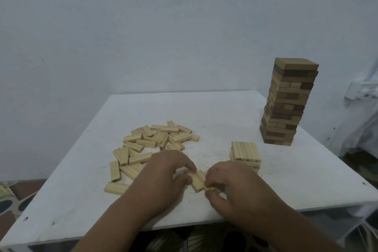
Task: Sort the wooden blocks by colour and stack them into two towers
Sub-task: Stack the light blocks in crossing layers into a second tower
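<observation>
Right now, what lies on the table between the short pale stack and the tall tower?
In the head view, nothing lies between the short pale stack and the tall tower: only bare white table shows there. The loose pale blocks lie further left.

On the table [204, 108], a scattered heap of loose blocks [155, 141] lies left of centre. A low stack [246, 154] stands to its right, and the tall tower [288, 102] rises behind that, near the right edge. At the front, both hands (left hand [165, 172], right hand [231, 182]) meet over what seems two or three blocks [198, 180].
</observation>
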Demonstrator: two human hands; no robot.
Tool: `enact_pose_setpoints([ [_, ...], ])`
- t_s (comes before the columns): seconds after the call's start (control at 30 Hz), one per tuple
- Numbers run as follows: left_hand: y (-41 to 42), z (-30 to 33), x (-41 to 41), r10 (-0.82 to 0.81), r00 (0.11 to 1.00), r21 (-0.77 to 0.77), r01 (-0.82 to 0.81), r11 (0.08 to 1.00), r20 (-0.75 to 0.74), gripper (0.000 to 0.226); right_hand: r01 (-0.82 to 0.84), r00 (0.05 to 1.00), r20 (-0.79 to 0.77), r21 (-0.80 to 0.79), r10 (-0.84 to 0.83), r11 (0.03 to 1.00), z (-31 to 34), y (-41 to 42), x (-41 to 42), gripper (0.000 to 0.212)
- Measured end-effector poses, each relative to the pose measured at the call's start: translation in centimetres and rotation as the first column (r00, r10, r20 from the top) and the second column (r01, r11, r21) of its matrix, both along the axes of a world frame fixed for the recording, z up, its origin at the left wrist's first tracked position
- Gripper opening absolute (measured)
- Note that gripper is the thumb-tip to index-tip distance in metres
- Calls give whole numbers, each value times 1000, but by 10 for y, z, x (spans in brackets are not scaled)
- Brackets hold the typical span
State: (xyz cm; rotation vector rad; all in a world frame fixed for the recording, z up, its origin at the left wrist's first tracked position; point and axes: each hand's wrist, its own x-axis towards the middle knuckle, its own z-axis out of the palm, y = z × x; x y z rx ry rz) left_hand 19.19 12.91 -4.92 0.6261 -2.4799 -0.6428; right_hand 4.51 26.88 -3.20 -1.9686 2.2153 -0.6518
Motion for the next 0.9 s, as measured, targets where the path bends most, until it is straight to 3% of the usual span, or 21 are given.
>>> enact_pose_setpoints([
  [0.27, -8, 7, 2, 74, 997, -5, -74, 997, 10, 6, -43, 997, 68, 100, 37, 994, 7, -5, -7, 22],
  [0.47, -12, -1, 8, 86, 985, -63, -77, 995, 151, 34, -14, 1000, 20, 141, 12, 990, 11, -11, -6, 23],
  [0.67, -4, 2, 4, 97, 987, -112, -83, 990, 127, 21, -37, 999, 8, 150, 36, 988, 10, -12, -5, 25],
  [0.9, -2, 3, 3, 43, 996, -61, -38, 997, 75, 27, -68, 997, 38, 67, 65, 995, 3, -14, -7, 21],
])
